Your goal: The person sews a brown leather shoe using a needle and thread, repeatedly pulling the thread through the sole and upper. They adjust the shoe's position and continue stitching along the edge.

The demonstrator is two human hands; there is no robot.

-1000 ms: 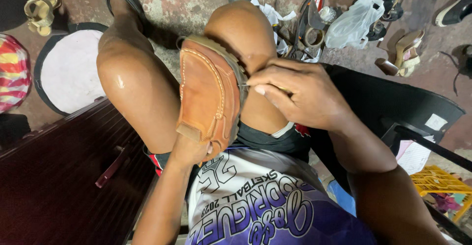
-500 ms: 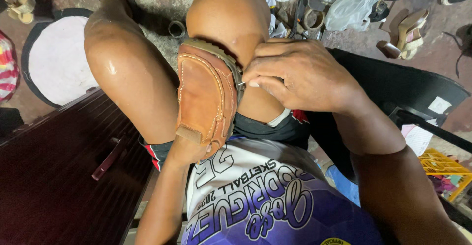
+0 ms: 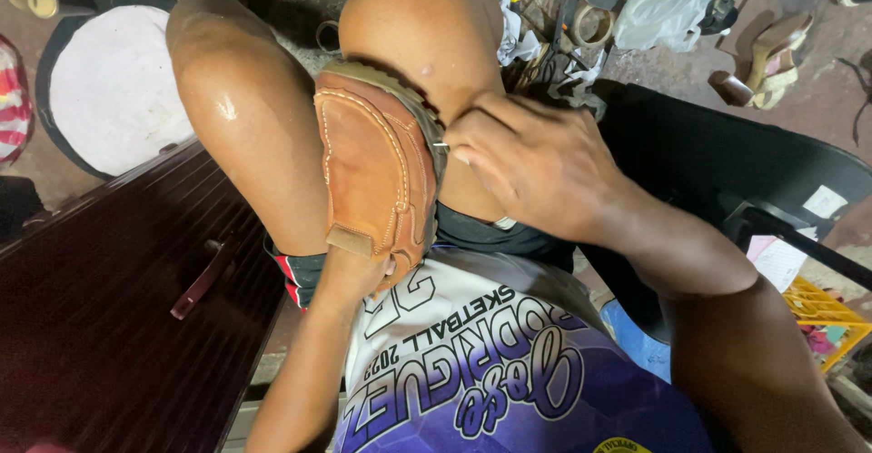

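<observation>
Gripping from below, the left hand [image 3: 350, 276] closes around the heel end of a tan leather shoe [image 3: 374, 173], which stands clamped between the two bare knees, just beside a dark wooden cabinet [image 3: 118, 308]. On its right side the right hand [image 3: 536, 167] pinches a thin needle [image 3: 440, 145] at the seam near the sole. I think the needle could slip and prick the knee or a finger, because the leather is stiff and the skin lies very near. The shoe looks worn, with light stitching and a pale sole edge.
</observation>
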